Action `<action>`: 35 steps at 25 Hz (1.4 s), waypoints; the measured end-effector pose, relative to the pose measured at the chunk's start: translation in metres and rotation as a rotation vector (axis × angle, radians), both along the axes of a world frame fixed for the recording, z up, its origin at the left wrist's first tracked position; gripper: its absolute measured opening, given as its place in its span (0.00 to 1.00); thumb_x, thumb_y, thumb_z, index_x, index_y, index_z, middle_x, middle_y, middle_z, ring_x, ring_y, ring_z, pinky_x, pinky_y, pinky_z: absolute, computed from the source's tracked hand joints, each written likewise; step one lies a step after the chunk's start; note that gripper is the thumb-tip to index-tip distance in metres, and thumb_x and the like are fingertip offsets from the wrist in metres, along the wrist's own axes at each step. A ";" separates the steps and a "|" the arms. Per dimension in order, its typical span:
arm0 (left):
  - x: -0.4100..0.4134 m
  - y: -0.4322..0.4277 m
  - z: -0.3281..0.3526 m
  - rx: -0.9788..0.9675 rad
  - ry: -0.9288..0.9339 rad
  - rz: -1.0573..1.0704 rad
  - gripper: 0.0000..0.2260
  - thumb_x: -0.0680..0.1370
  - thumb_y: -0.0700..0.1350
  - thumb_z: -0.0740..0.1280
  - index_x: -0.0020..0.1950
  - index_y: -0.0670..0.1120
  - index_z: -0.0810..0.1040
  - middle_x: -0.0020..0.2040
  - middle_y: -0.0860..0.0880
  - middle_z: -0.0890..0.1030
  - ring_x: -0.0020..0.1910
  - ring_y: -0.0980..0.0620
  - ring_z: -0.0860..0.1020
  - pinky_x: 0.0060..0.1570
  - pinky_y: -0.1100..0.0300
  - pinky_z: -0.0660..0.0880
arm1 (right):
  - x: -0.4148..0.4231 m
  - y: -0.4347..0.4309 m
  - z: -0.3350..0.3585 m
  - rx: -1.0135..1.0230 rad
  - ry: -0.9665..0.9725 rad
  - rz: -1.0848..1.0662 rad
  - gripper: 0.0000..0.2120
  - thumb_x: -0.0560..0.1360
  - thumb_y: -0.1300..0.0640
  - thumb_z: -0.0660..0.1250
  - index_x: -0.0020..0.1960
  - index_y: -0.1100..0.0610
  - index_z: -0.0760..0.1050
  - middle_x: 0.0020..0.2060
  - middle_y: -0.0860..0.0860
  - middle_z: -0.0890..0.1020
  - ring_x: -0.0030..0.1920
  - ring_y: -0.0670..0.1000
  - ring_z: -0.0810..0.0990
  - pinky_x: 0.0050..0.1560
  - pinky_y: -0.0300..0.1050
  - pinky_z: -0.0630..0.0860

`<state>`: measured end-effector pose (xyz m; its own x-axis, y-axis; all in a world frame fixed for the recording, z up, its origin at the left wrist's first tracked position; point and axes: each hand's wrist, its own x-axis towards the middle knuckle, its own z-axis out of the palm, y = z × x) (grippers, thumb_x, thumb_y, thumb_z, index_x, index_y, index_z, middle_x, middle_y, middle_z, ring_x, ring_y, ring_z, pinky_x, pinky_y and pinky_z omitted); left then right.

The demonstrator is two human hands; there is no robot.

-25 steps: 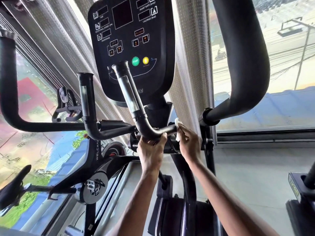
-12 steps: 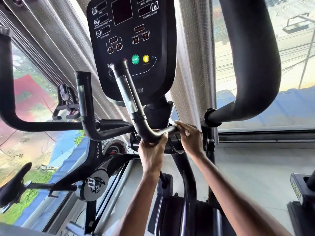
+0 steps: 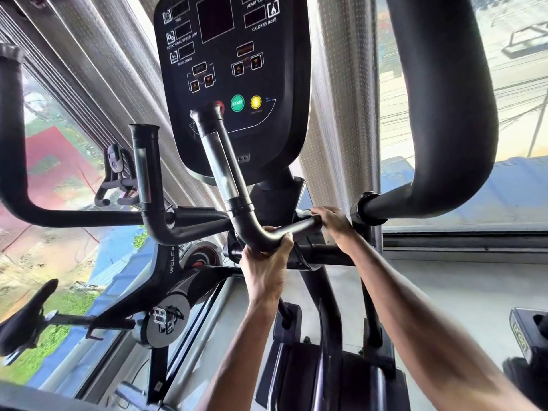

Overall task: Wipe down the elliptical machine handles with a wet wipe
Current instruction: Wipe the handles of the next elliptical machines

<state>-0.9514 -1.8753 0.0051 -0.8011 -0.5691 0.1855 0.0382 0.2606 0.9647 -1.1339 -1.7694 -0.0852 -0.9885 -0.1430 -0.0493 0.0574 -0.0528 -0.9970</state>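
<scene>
Peeking out from under the right hand (image 3: 335, 223), a little bit of the white wet wipe (image 3: 304, 213) is showing. The person is curling the fingers of that hand over the wipe and pressing it on the inner end of the short black handle (image 3: 299, 227), close to the middle post of the elliptical machine. Most of the wipe is hiding under the fingers.

The left hand (image 3: 267, 262) is gripping the same handle from below, right at its bend, with the fingers wrapping tight around the tube. The two hands are sitting near each other but are not touching.

From the bend, the handle is going up in front of the console (image 3: 234, 54). Its top end is covering part of a red button (image 3: 220, 104). A green START button (image 3: 237, 103) and a yellow button (image 3: 256, 102) are showing just beside it.

A second short handle (image 3: 146, 185) is standing up to the left. A big fat swing handle (image 3: 444, 114) is curving up on the right side of the machine. Another swing handle (image 3: 12, 143) is curving up at the far left.

Grey blinds (image 3: 335, 99) are hanging behind the console, with bright windows on both sides. An exercise bike (image 3: 178, 280) is standing by the left window, with its seat (image 3: 26, 310) pointing toward the bottom left corner.
</scene>
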 end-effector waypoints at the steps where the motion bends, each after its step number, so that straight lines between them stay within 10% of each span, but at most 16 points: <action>1: 0.000 -0.001 -0.001 0.001 0.004 -0.003 0.08 0.75 0.43 0.78 0.51 0.48 0.84 0.41 0.53 0.86 0.41 0.59 0.83 0.46 0.68 0.78 | 0.000 0.001 -0.001 -0.019 0.015 0.013 0.13 0.75 0.52 0.66 0.37 0.50 0.86 0.37 0.45 0.86 0.45 0.50 0.83 0.51 0.47 0.75; 7: -0.001 0.001 0.001 0.010 -0.009 -0.009 0.09 0.75 0.42 0.77 0.53 0.45 0.83 0.41 0.51 0.86 0.40 0.61 0.82 0.45 0.69 0.77 | -0.008 -0.006 -0.006 0.100 0.017 0.067 0.18 0.75 0.39 0.62 0.39 0.44 0.87 0.42 0.46 0.88 0.52 0.51 0.84 0.64 0.53 0.75; 12: 0.005 -0.007 0.008 -0.016 -0.068 -0.069 0.09 0.74 0.45 0.79 0.52 0.49 0.85 0.44 0.48 0.87 0.45 0.53 0.85 0.52 0.59 0.78 | 0.031 0.002 -0.003 -0.094 0.151 -0.056 0.12 0.79 0.55 0.66 0.44 0.52 0.87 0.41 0.43 0.87 0.45 0.39 0.84 0.53 0.48 0.78; 21: 0.020 -0.008 0.030 -0.070 0.042 -0.010 0.06 0.78 0.52 0.75 0.52 0.54 0.82 0.46 0.55 0.87 0.47 0.59 0.84 0.54 0.56 0.79 | 0.152 -0.049 0.028 -0.064 0.659 -0.276 0.17 0.85 0.60 0.58 0.73 0.57 0.73 0.72 0.50 0.75 0.76 0.45 0.67 0.76 0.42 0.63; 25: 0.027 -0.008 0.034 -0.120 0.018 -0.040 0.08 0.79 0.55 0.72 0.55 0.53 0.82 0.47 0.56 0.86 0.47 0.64 0.82 0.54 0.61 0.75 | 0.115 -0.054 0.015 -0.194 0.082 -0.331 0.22 0.84 0.46 0.56 0.76 0.49 0.68 0.77 0.42 0.66 0.78 0.39 0.59 0.80 0.48 0.58; 28: 0.030 -0.011 0.037 -0.159 -0.020 -0.089 0.13 0.79 0.57 0.70 0.55 0.49 0.83 0.47 0.53 0.86 0.46 0.62 0.82 0.45 0.71 0.73 | 0.084 -0.053 0.022 -0.534 -0.318 -0.366 0.28 0.76 0.35 0.58 0.69 0.49 0.77 0.67 0.45 0.79 0.67 0.47 0.77 0.70 0.49 0.73; 31: 0.028 -0.025 0.040 -0.232 -0.081 -0.151 0.16 0.77 0.61 0.72 0.51 0.49 0.84 0.44 0.51 0.86 0.45 0.55 0.84 0.45 0.60 0.77 | 0.089 -0.043 0.044 -0.882 -0.518 -0.438 0.13 0.84 0.53 0.58 0.47 0.56 0.76 0.40 0.48 0.77 0.37 0.45 0.73 0.42 0.36 0.75; 35: 0.027 -0.030 0.043 -0.208 -0.099 -0.201 0.21 0.71 0.68 0.72 0.50 0.50 0.84 0.45 0.47 0.87 0.48 0.45 0.86 0.56 0.41 0.81 | 0.122 -0.045 0.051 -1.102 -0.527 -0.408 0.12 0.82 0.63 0.61 0.40 0.56 0.73 0.35 0.50 0.72 0.36 0.46 0.72 0.47 0.41 0.76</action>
